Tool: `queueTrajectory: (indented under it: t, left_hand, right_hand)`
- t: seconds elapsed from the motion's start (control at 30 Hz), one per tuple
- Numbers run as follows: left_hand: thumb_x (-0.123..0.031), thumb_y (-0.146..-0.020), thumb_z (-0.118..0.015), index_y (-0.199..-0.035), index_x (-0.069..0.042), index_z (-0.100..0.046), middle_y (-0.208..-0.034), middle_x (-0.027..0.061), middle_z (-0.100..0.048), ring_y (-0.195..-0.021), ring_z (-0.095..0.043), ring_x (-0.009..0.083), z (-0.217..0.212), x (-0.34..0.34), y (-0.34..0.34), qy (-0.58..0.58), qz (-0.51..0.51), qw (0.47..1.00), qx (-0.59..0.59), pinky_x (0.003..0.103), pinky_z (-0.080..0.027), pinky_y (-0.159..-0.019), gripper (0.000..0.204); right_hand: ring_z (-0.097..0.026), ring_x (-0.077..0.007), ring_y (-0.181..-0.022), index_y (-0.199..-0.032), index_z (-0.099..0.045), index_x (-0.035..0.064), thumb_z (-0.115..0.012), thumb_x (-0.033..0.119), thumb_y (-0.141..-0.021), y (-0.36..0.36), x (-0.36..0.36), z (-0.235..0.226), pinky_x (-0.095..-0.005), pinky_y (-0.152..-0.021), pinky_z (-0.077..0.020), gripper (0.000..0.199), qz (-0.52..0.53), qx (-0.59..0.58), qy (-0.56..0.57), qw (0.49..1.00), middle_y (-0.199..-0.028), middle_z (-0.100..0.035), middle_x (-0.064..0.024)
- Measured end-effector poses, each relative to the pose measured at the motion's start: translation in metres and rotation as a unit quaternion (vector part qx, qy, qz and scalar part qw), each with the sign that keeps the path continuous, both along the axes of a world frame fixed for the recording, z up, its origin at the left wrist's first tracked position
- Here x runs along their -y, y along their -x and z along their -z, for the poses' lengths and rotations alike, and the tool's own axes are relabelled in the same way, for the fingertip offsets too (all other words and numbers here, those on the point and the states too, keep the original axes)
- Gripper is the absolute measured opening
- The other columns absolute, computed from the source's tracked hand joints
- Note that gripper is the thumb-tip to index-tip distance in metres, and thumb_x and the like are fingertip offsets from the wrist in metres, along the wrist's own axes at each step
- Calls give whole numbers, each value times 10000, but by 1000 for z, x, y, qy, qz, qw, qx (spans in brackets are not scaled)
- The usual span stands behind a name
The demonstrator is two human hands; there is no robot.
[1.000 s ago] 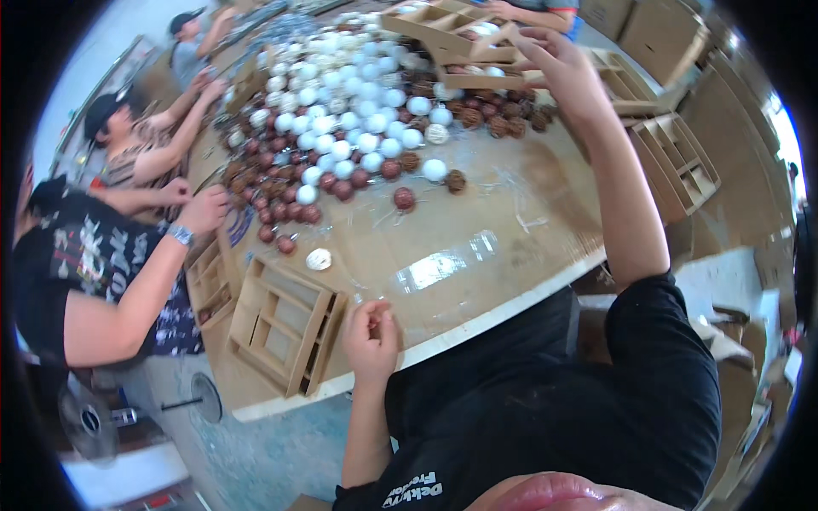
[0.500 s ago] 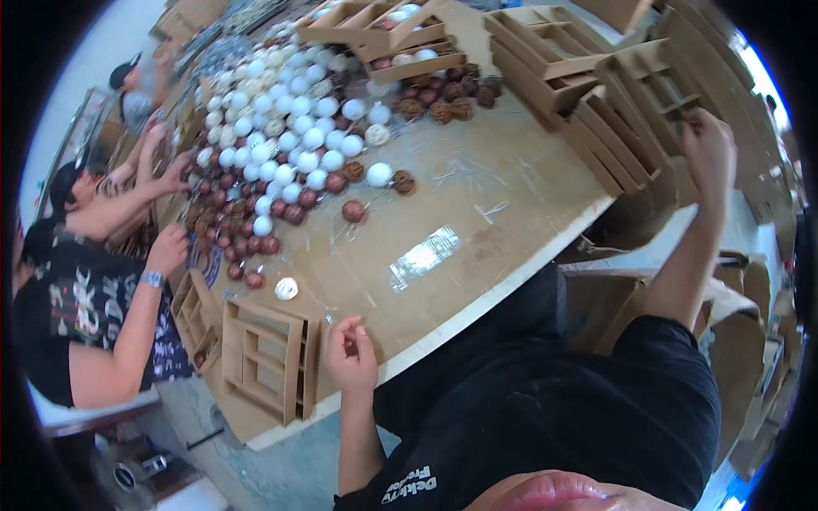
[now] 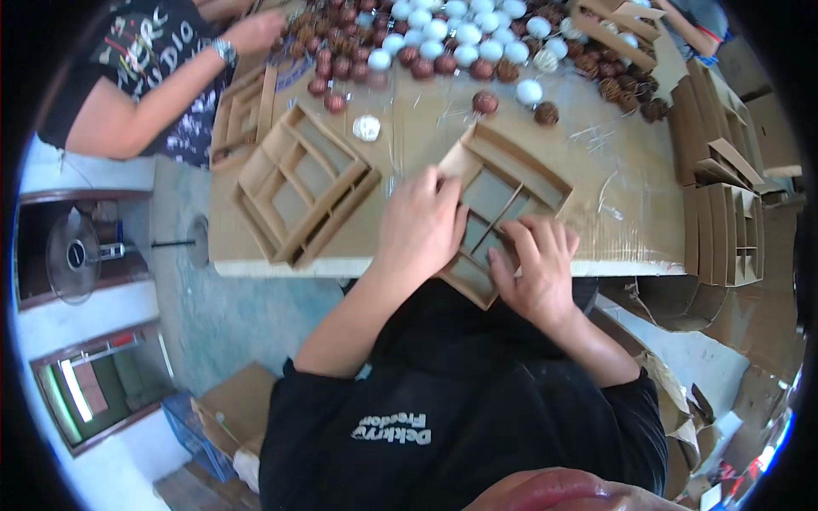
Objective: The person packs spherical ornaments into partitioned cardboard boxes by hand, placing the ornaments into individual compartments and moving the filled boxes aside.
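A brown cardboard divider tray (image 3: 524, 159) lies tilted at the table's near edge, its thin inner strips forming several compartments. My left hand (image 3: 422, 223) grips its left wall, thumb reaching inside. On the near right part, my right hand (image 3: 541, 268) has bent fingers over the wall and dividers. No ball shows inside this tray. To its left, a stack of similar cardboard trays (image 3: 348, 180) rests on the table. A white openwork ball (image 3: 366, 129) sits just beyond that stack.
White, dark red and brown woven balls (image 3: 467, 55) cover the far table (image 3: 630, 238). More trays (image 3: 733, 234) stand at the right edge. Across the left corner, a co-worker's hand (image 3: 256, 32) reaches among the balls. Clear plastic scraps (image 3: 609, 209) lie at right.
My right hand has come from the tray stack at the far right to the table's near edge. A divider tray is now between both hands. The view has turned toward the left.
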State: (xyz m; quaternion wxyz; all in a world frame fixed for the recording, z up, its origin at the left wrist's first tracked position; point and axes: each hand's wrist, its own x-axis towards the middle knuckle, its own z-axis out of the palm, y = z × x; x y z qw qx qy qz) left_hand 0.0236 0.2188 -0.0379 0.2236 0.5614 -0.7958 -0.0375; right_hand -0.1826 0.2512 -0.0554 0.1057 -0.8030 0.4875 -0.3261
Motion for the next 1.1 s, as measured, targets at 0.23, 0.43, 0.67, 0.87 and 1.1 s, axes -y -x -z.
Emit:
queueTrajectory:
  t: [0.23,0.43,0.67,0.87,1.1]
  left_hand:
    - [-214,-892,-734,-1151,26,-631,-1058,208,-637,-814,-724,371,5,4,20,-109,-28,992,62,465,-609,-684,367]
    - [-235,-892,-670,-1270,113,-617,-1208,245,-677,-1128,-647,393,8,32,34,-138,-2,988,64,483,-483,-1031,516]
    - [-92,-922,-644,-1346,39,-621,-1316,207,-678,-1222,-620,408,15,47,20,-90,115,985,-96,473,-472,-1060,445]
    - [-15,-884,-681,-1171,-18,-713,-1025,132,-731,-928,-695,330,-15,16,-35,101,113,962,-227,410,-564,-825,288]
    - [-74,-926,-713,-1138,-54,-691,-824,66,-647,-641,-615,178,57,-22,-68,-45,-69,950,-300,302,-499,-604,214]
  right_hand:
    - [-586,-353,-1065,-921,-659,82,-840,517,-769,38,16,-7,-540,-1069,-395,495,-216,-94,-31,971,-1057,-584,-126]
    - [-583,-324,-991,-943,-695,112,-844,405,-788,17,3,-3,-476,-990,-443,364,-225,-125,-38,966,-987,-567,-105]
    - [-634,-282,-931,-881,-728,106,-833,284,-799,-11,8,14,-438,-852,-509,222,-168,-109,-51,978,-940,-612,-94]
    - [-662,-331,-908,-925,-717,97,-841,288,-817,-4,22,3,-454,-787,-544,252,-165,-110,-97,975,-949,-638,-102]
    - [-691,-367,-981,-1002,-709,28,-747,324,-944,9,128,-64,-474,-843,-554,304,-175,-44,-112,977,-974,-703,-173]
